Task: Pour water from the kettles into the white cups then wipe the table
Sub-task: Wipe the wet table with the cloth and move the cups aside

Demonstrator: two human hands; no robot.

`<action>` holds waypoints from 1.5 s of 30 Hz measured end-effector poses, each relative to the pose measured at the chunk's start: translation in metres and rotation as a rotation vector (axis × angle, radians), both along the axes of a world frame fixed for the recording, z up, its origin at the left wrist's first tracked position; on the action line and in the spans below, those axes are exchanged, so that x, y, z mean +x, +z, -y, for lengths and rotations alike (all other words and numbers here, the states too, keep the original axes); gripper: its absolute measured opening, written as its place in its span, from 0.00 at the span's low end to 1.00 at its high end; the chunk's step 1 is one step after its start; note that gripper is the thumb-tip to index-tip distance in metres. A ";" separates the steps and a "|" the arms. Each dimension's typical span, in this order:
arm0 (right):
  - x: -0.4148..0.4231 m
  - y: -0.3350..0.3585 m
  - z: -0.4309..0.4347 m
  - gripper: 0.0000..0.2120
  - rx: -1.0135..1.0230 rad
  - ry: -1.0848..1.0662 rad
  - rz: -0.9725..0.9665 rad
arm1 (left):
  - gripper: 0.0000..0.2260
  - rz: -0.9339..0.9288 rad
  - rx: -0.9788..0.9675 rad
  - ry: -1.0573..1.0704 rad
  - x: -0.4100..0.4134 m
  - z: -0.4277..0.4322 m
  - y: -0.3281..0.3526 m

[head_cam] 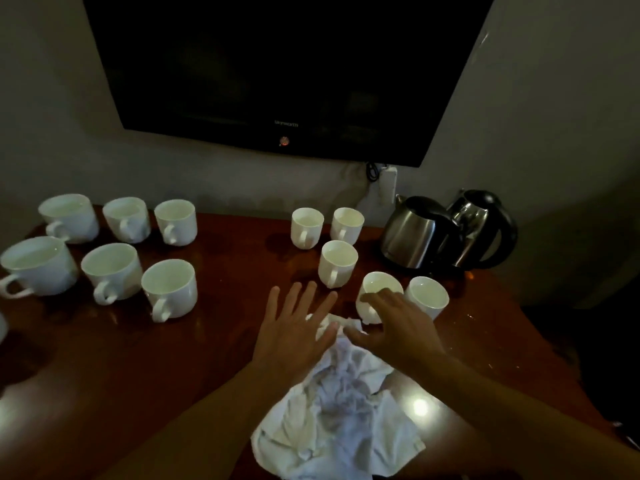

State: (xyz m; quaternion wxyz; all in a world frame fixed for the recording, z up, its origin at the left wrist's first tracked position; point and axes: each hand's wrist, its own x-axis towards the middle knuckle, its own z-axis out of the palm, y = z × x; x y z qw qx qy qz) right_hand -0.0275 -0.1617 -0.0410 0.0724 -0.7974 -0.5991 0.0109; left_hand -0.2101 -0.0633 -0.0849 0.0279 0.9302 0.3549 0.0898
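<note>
With left hand [294, 329] flat, spread and empty, right hand [393, 329] loosely fanned and empty, press onto crumpled white cloth [341, 410] near tabletop's [138, 375] front edge; sweep broadly; steer clear of white cups [427, 293] just beyond; avoid kettles [412, 233] at back right corner.

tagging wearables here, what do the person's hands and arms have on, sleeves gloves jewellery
Both the left hand and right hand are bare, no gloves. The forearms are uncovered to the frame's edge, no sleeve in view. No watch, ring or bracelet shows, though the light is dim.
</note>
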 end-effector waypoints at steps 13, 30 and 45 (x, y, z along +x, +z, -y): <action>0.051 0.015 -0.050 0.42 -0.088 -0.141 0.018 | 0.28 -0.027 0.090 0.042 0.040 -0.051 0.028; 0.078 0.002 -0.079 0.43 -0.325 -0.204 -0.022 | 0.39 0.003 -0.145 -0.146 0.118 -0.128 0.003; 0.069 0.003 -0.094 0.37 -0.232 -0.217 -0.188 | 0.38 -0.090 -0.258 -0.063 0.123 -0.139 0.028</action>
